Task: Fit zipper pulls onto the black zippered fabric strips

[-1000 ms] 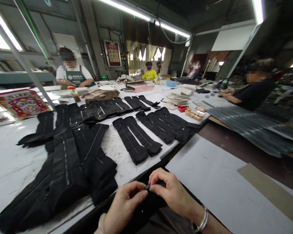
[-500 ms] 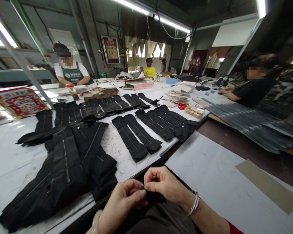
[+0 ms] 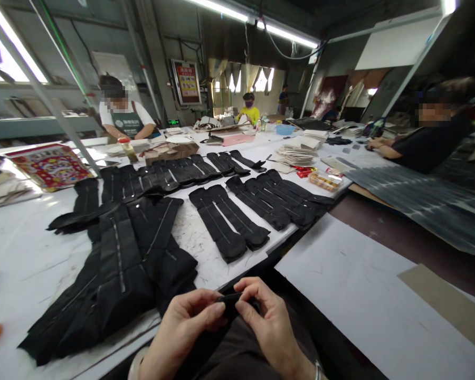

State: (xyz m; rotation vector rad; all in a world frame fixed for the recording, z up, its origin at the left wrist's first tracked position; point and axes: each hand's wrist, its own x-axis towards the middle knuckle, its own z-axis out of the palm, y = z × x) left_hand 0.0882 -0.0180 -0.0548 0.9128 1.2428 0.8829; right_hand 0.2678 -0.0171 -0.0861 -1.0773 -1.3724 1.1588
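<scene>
Low in the view, over my lap, my left hand pinches one end of a black fabric piece between thumb and fingers. My right hand grips the other end, a short stretch of dark cloth showing between the two thumbs. Most of the piece is hidden by my fingers and blends with my dark clothing. Just beyond my left hand, a heap of black zippered pieces lies on the white table. Farther out, a pair of black zippered pieces rests flat, side by side.
More black zippered pieces form a row behind. At right lie a white board, a tan strip and grey sheets. A plastic food box and stacked cards stand farther back. Co-workers sit around the table.
My hands have moved slightly apart, baring a stretch of the black fabric between them. My right wrist has dropped lower. The camera view has turned a little to the left.
</scene>
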